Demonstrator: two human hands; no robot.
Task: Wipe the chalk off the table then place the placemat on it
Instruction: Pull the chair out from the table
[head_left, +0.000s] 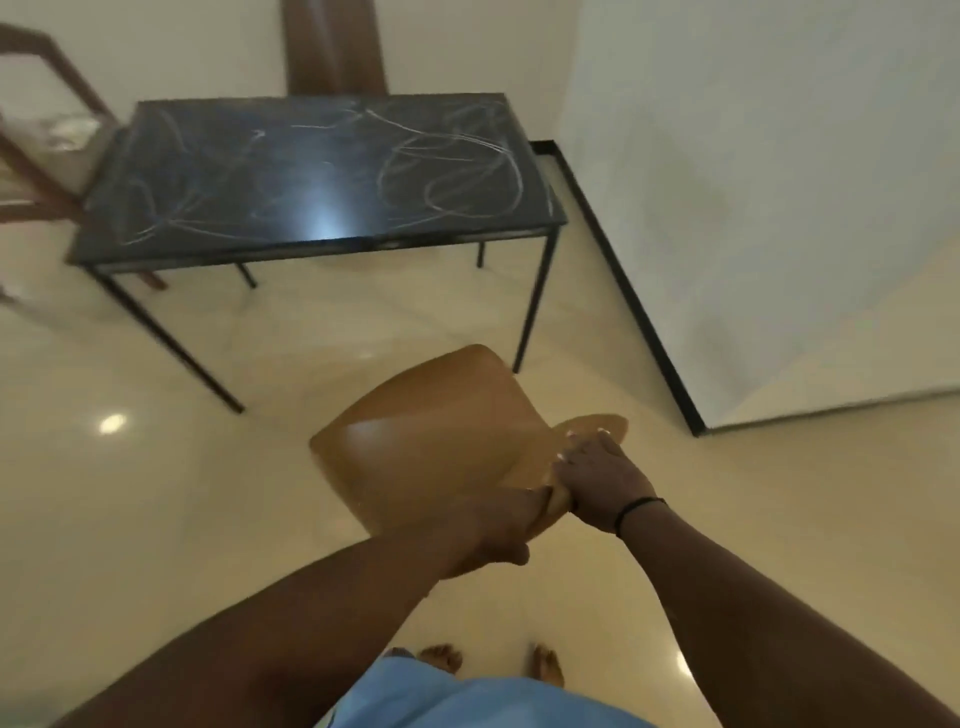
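- Across the cream floor (156, 493) from the table we stand, well apart from it, both arms out in front.
- Our left hand (493, 530) is closed on the near corner of the tan placemat (431, 431), thumb over the edge, so the sheet juts forward and up instead of drooping.
- Our right hand (597, 478), black band (639, 506) at the wrist, presses fingers down on the same end; a lighter tan piece (602, 423) peeks from under it, and we cannot tell if that is a cloth or the mat's folded edge.
- Two hands on one end looks like a carrying hold, keeping the flexible mat steady while we walk.
- Ahead, the black glossy table (322, 171) sits on thin dark legs, its top covered in chalk scribbles (457, 166), thickest in loops on the right side.
- A wooden chair (41, 130) stands just beside the table's left end.
- By our reckoning nothing is wiped yet, so the mat has to wait somewhere off the top until the chalk is gone.
- Laying it down now would trap the chalk beneath it.
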